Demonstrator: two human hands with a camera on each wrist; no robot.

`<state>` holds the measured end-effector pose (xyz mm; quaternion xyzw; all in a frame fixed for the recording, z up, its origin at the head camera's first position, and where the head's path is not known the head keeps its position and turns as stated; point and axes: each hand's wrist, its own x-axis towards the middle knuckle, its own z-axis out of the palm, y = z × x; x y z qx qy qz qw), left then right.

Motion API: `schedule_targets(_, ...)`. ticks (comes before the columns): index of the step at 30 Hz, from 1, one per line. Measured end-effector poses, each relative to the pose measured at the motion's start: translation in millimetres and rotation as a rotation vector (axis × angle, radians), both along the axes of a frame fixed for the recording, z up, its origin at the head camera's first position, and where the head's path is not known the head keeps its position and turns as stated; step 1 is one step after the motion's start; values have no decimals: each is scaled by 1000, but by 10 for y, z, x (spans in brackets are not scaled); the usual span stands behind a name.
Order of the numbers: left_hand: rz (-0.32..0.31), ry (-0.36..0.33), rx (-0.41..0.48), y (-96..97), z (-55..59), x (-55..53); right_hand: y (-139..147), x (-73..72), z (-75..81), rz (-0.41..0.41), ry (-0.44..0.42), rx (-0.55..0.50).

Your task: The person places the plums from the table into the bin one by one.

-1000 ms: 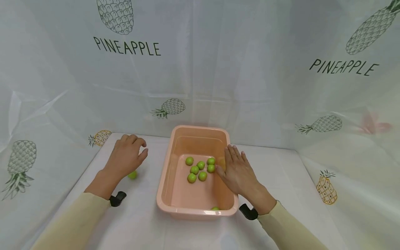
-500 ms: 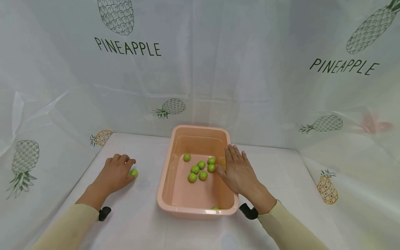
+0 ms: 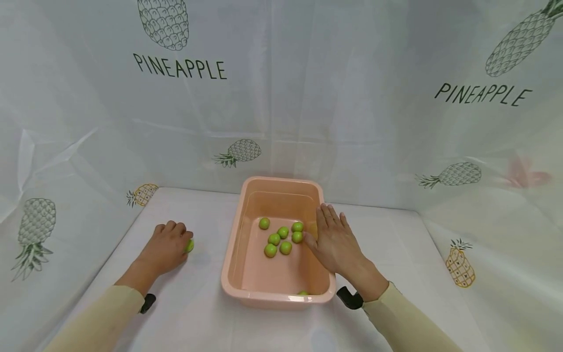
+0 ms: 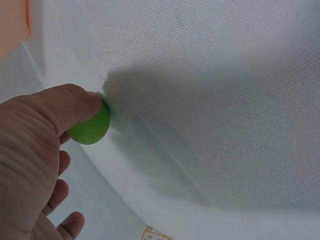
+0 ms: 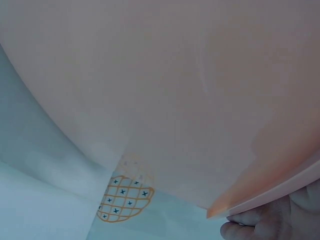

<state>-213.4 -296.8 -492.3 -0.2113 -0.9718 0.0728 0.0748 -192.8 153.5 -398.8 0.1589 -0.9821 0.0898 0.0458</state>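
On the table left of the bin, my left hand point(image 3: 164, 248) pinches a small green ball point(image 3: 189, 246) between thumb and fingers. The left wrist view shows the thumb lying over the green ball point(image 4: 91, 127), close to the white surface. My right hand point(image 3: 337, 244) rests on the right rim of the pink plastic bin point(image 3: 281, 297), its fingers straight and pointing away from me. Inside the bin lie several more green balls point(image 3: 285, 248); one by the near wall is mostly hidden. Part of the right hand's fingers point(image 5: 272, 220) shows beside the bin's rim in the right wrist view.
A white cloth covers the table point(image 3: 211, 322). Behind it and at both sides hangs a pale curtain point(image 3: 343, 98) printed with pineapples. Dark wrist straps point(image 3: 350, 298) sit at the sleeve ends.
The left hand has come down and toward me onto the loose ball, and its fingers have closed around it. One ball in the bin rolled slightly. The right hand stays put.
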Motion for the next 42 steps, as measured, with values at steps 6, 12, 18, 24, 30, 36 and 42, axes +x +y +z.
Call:
schedule_targets(6,0,9,-16,6,3,-8,5,3,-4,1,7,-8)
schedule_targets(12,17,-14,-29,12,42,-7,8,0,-4,2,9,-4)
schedule_targets(18,24,124,44,2,39,-42,7,-1,-12,0,7,-3)
schedule_targets(24,-13,364,144,24,94,-136,4,4,-7,-1,-2,-12)
schedule_targets(30,-21,435,210,61,180,-200,4,5,-4,-2,3,-15)
schedule_targets(36,-22,458,258,126,283,-235,6,-1,-7,-1,5,-11)
schedule_targets(42,-35,497,303,273,459,-262,4,-4,-16,2,15,-22)
